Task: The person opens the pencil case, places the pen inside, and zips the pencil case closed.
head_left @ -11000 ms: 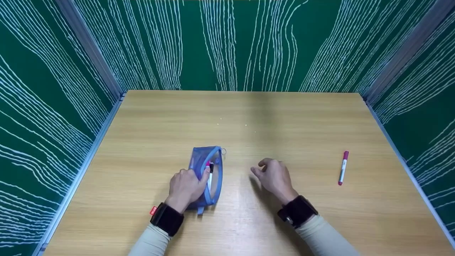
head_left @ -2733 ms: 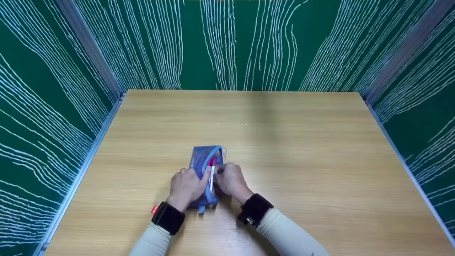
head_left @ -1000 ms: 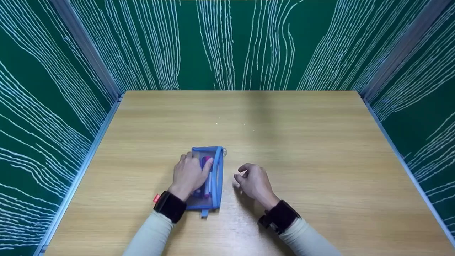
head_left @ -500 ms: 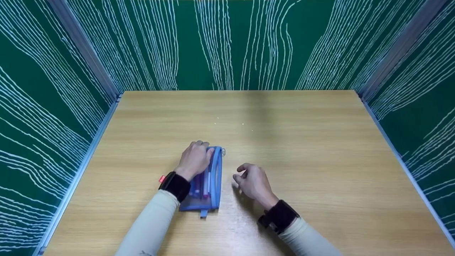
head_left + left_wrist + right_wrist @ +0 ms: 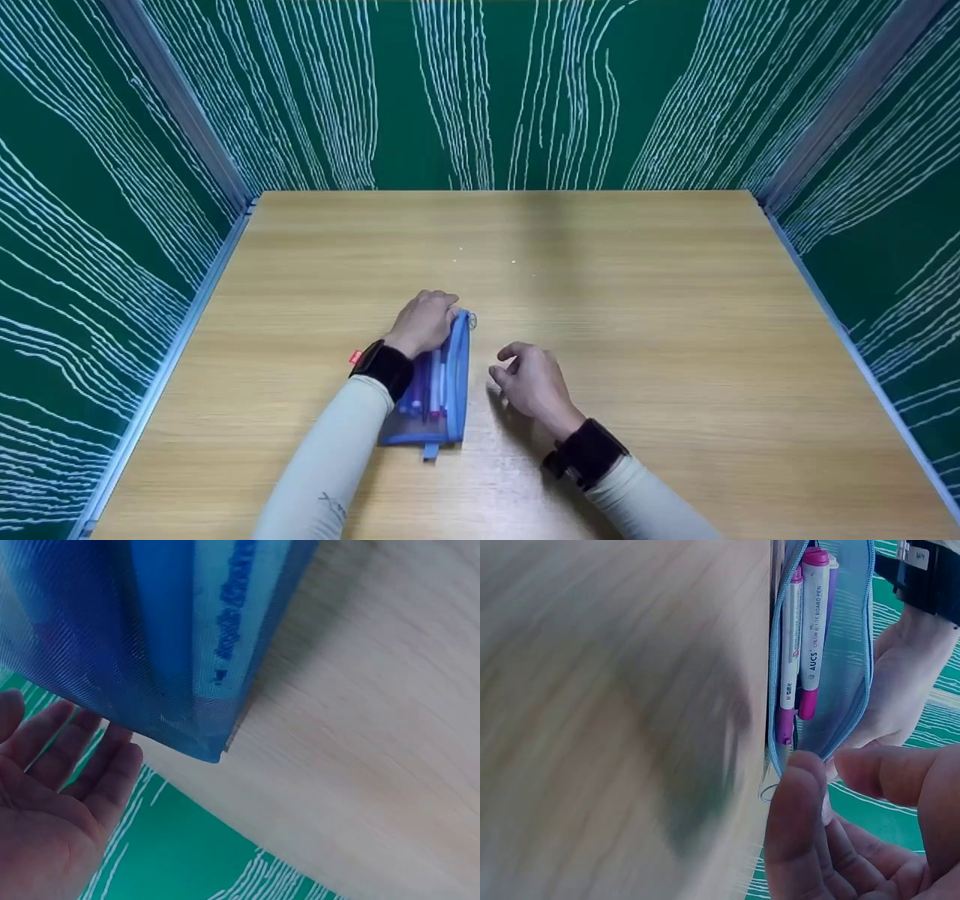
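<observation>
A blue mesh pencil case (image 5: pixel 427 427) lies on the table, its zip gaping in the right wrist view. Inside are a white whiteboard marker (image 5: pixel 814 626) with magenta ends, a slimmer white and magenta pen (image 5: pixel 790 660), and a purple one partly hidden. My left hand (image 5: pixel 424 321) is at the case's far end; in the left wrist view its fingers (image 5: pixel 105 757) lie relaxed by the mesh edge, and I cannot tell whether they press it. My right hand (image 5: pixel 534 382) hovers right of the case, fingers loosely bent, holding nothing.
A small metal ring (image 5: pixel 472 320) hangs at the zip's far end, and a fabric tab (image 5: pixel 430 451) sticks out at the near end. The wooden table (image 5: pixel 637 300) has a few tiny white specks. Green white-streaked walls (image 5: pixel 525 90) enclose it on three sides.
My left hand has slid from the case's middle to its far end. My right hand has drawn back from the case. The marker seen on the table's right earlier is gone from there.
</observation>
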A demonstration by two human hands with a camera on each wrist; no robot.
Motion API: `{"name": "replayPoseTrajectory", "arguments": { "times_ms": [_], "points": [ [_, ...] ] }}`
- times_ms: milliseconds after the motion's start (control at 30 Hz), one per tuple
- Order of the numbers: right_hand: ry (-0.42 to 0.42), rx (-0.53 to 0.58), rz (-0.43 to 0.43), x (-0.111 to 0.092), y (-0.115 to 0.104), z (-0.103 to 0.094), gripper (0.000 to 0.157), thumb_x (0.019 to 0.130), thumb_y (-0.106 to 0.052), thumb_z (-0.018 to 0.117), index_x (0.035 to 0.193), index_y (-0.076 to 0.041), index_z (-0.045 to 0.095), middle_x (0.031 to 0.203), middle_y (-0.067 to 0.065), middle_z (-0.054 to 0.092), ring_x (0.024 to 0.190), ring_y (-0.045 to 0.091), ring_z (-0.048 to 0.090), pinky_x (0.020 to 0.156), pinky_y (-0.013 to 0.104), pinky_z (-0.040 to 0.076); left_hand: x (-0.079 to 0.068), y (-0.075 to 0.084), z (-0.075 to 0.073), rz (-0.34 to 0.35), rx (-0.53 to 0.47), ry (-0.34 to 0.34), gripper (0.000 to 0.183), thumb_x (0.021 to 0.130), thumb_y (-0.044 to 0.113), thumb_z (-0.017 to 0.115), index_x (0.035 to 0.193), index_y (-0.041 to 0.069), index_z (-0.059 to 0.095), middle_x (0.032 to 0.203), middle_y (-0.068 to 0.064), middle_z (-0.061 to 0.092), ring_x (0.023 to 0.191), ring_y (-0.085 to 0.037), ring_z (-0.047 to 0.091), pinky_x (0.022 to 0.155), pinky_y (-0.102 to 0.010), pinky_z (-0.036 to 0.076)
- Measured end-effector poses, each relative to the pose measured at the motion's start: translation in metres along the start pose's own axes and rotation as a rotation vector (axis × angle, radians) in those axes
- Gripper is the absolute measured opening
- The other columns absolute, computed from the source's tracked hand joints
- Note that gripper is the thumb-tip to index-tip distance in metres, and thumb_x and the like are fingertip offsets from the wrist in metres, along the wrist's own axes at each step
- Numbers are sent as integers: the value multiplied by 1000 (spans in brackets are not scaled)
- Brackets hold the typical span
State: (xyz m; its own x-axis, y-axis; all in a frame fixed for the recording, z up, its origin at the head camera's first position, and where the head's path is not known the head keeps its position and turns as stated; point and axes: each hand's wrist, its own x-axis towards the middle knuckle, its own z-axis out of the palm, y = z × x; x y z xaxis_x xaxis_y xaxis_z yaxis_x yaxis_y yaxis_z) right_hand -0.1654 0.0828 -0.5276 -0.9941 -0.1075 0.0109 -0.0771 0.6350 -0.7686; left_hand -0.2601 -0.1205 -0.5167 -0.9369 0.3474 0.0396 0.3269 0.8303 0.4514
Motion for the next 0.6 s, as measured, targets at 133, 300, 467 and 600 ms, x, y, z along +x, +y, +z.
{"name": "replayPoseTrajectory", "arguments": {
  "times_ms": [133, 300, 467, 600],
  "points": [
    [-9, -3, 16, 3, -2, 2, 25, 90, -17, 78, 110, -3, 72, 68, -5, 67, 48, 7, 61, 61, 32, 53, 5, 0, 1, -1, -17, -8, 34, 106, 17, 55, 132, -1, 66, 130, -20, 66, 126, -39, 56, 110, -47, 41],
    [-21, 8, 30, 7, -5, 2, 26, 91, -16, 77, 112, -2, 71, 68, -4, 66, 45, 9, 61, 54, 29, 53, 7, -1, 3, -34, -38, -32, 34, 106, 20, 57, 132, 1, 67, 128, -18, 67, 125, -37, 57, 109, -46, 42],
    [-38, 9, 67, 13, -8, 2, 28, 91, -15, 77, 115, -3, 70, 69, -4, 67, 47, 9, 63, 50, 29, 52, 7, -1, 6, -32, -19, -50, 28, 105, 22, 57, 121, 5, 73, 113, -15, 67, 116, -36, 59, 97, -51, 49],
    [-42, -20, 78, 19, -11, 4, 28, 91, -16, 76, 116, -3, 70, 68, -5, 68, 47, 9, 63, 54, 29, 53, 7, -2, 8, -34, -16, -40, 24, 105, 23, 59, 114, 7, 74, 108, -13, 65, 112, -35, 59, 92, -52, 50]
  ]
}}
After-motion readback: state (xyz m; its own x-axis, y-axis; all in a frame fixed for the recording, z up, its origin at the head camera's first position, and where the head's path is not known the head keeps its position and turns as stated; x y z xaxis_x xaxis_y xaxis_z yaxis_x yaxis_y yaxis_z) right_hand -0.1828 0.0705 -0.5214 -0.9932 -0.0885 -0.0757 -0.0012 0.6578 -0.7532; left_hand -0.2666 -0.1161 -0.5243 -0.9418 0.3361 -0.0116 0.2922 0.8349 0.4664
